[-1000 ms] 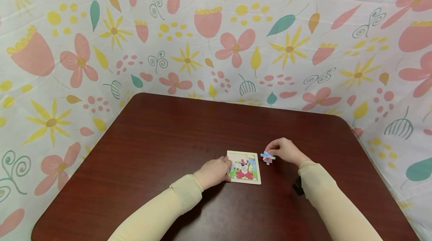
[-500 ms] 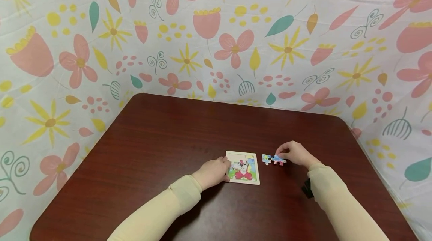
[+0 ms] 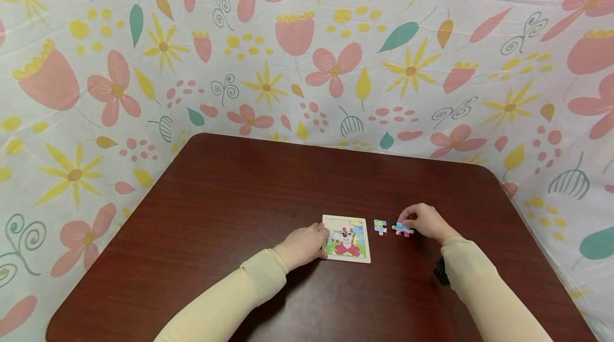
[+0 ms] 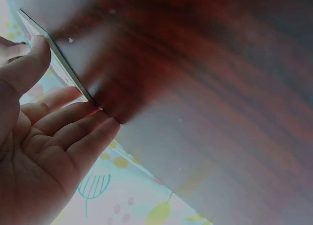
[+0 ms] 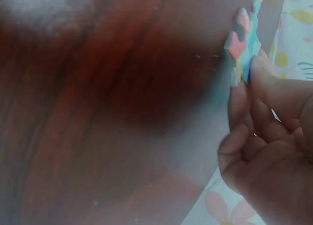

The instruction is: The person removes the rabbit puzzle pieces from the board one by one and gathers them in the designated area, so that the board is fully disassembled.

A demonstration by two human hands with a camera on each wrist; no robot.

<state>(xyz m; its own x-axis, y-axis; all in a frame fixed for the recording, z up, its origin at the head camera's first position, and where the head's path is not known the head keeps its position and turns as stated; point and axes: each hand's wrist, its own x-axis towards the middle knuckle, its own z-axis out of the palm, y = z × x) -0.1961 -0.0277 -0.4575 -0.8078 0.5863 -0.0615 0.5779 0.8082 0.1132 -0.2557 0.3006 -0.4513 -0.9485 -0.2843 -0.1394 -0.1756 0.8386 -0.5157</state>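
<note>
A square puzzle board (image 3: 338,223) with a pale frame lies on the table. It shows a white cartoon animal in red, with a bare beige area at its upper left. My left hand (image 3: 303,245) rests against the board's left side. In the left wrist view, its fingers (image 4: 95,139) reach out fairly straight to the board's edge, the thumb near another part of that edge. To the right of the board, my right hand (image 3: 428,221) pinches a blue and pink puzzle piece (image 3: 403,230) between thumb and fingers. A second puzzle piece (image 3: 380,226), blue with yellow, lies between board and right hand.
The dark reddish-brown table (image 3: 259,187) has rounded far corners. Behind and beside it hangs a white cloth (image 3: 297,81) printed with flowers and leaves. A black device (image 3: 441,271) sits under the right wrist.
My right hand has moved right with the pinched piece, away from the board. The second piece, hidden before, came into view and now lies apart from it. The left hand has stayed put.
</note>
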